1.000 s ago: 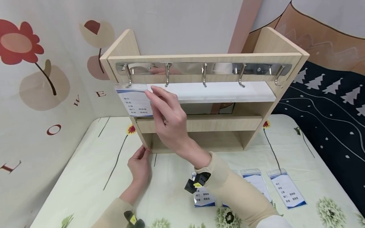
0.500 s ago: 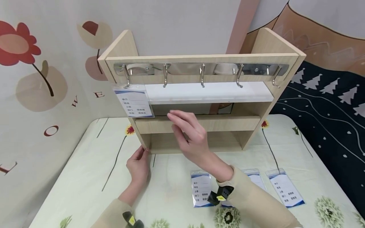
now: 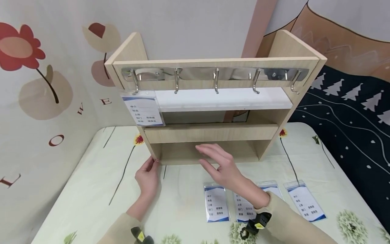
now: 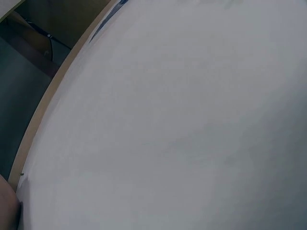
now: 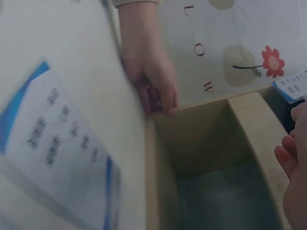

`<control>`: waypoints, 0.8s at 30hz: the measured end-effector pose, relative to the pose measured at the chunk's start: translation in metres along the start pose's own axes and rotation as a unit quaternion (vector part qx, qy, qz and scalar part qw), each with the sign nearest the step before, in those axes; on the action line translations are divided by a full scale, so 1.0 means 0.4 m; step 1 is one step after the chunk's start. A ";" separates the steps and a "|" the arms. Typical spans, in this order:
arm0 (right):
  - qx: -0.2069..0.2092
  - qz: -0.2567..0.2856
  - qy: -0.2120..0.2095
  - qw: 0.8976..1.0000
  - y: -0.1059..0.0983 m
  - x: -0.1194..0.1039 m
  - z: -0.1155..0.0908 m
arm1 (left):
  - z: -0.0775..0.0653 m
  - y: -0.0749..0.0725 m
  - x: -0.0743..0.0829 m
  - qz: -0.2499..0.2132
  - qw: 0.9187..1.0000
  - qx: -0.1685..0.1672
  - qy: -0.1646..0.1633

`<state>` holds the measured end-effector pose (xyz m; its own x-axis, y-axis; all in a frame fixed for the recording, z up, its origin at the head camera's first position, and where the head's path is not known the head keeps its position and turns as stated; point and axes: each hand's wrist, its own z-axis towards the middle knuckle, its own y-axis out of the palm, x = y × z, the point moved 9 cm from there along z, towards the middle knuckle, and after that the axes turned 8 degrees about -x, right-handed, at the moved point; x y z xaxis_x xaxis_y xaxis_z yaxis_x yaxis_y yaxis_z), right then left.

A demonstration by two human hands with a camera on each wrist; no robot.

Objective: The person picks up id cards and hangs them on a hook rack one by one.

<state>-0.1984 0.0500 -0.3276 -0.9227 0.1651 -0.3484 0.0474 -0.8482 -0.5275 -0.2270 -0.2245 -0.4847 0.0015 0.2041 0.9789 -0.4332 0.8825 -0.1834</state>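
A wooden shelf unit (image 3: 210, 133) stands on the table, with a metal hook rail (image 3: 198, 74) along its top front. From the leftmost hook (image 3: 135, 81) hangs a plastic-sleeved badge card (image 3: 144, 110), printed in white and blue. My left hand (image 3: 148, 179) grips the unit's lower left corner between thumb and fingers, as the right wrist view also shows. My right hand (image 3: 223, 166) holds nothing; its fingers are loosely bent in front of the bottom shelf. Several more badge cards, such as the left one (image 3: 216, 204), lie below, one partly behind my right forearm.
A pale flowered cloth (image 3: 182, 203) covers the table. Other hooks on the rail, such as the middle one (image 3: 216, 81), hold nothing. Behind stand a patterned curtain (image 3: 195, 27) and a dark tree-print cloth (image 3: 344, 135) to the right.
My right hand has left the hanging badge card and moved down and right, away from the hooks. The card stays on the leftmost hook. My left hand keeps its place.
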 end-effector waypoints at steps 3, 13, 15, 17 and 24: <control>-0.020 0.006 0.031 0.999 0.005 0.021 -0.038 | -0.001 -0.001 -0.001 0.001 1.000 0.001 0.002; -0.104 0.021 0.178 0.978 0.030 0.086 -0.156 | 0.005 0.001 0.000 -0.004 1.000 0.007 0.018; -0.123 0.029 0.214 0.969 0.037 0.101 -0.179 | 0.005 0.002 0.000 -0.003 1.000 0.006 0.017; -0.146 0.036 0.248 0.957 0.047 0.114 -0.203 | 0.005 0.002 -0.002 -0.002 1.000 0.003 0.015; -0.212 0.039 0.342 0.915 0.078 0.148 -0.272 | 0.005 0.000 -0.009 -0.002 1.000 0.003 0.012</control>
<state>-0.2098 0.0880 -0.4491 -0.4612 0.5113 -0.7252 0.3809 -0.6240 -0.6823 -0.2290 -0.2259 -0.4879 0.0249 0.2105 0.9773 -0.4383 0.8809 -0.1785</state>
